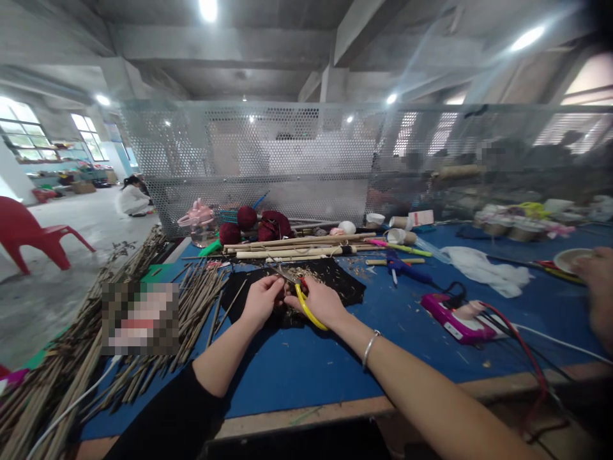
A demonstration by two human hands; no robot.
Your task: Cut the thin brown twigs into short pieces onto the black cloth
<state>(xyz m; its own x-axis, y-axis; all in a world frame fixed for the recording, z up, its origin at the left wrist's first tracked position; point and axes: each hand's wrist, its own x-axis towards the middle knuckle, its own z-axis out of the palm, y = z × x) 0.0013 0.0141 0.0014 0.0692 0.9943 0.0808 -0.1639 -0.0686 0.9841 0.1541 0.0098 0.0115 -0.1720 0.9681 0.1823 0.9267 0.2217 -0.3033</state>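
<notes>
On the tabletop (297,386), a cloth (353,292) strewn with clippings (316,275) was spread near the middle, and scissors (311,314) were held above it in the right grip (324,301). To its left, sticks (194,313) were heaped, with longer stalks (90,319) piled farther left. Behind the cloth, poles (306,245) were laid crosswise; yarn balls (247,218) were set behind these, before a mesh panel (258,188). To the right, a glue gun (406,268) was placed, with a power strip (453,318) nearer the front edge. A chair (31,230) was stationed on the floor (103,252), left of everything.
</notes>
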